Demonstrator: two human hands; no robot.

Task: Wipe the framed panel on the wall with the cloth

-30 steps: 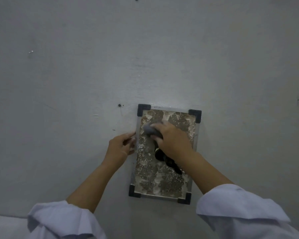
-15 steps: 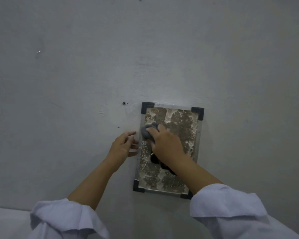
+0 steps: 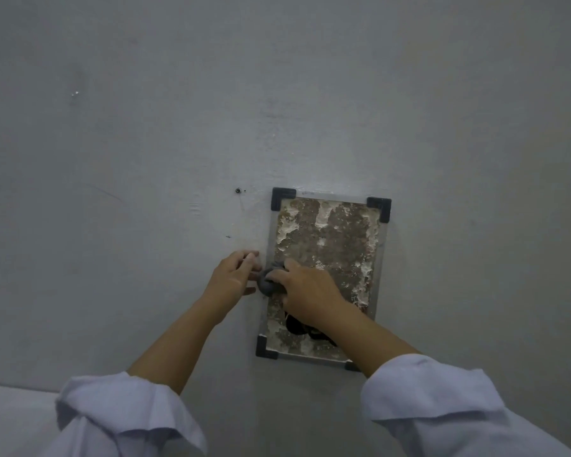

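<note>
A framed panel (image 3: 330, 239) hangs on the grey wall, with black corner pieces and a mottled brown and white surface. My right hand (image 3: 305, 293) presses a bunched dark grey cloth (image 3: 268, 279) against the panel's left edge, about halfway down. A dark part of the cloth hangs below my right wrist. My left hand (image 3: 233, 277) rests on the wall just left of the frame, fingers spread, touching the frame's edge beside the cloth. My right forearm covers the panel's lower right part.
A small screw (image 3: 237, 191) sits in the wall left of the frame's top corner. Another mark (image 3: 76, 93) shows on the upper left wall. A pale surface (image 3: 14, 420) lies at the bottom left, below the wall.
My right hand has slid the cloth down and to the left, from near the panel's top left to its left edge at mid height. The left hand stays beside the frame.
</note>
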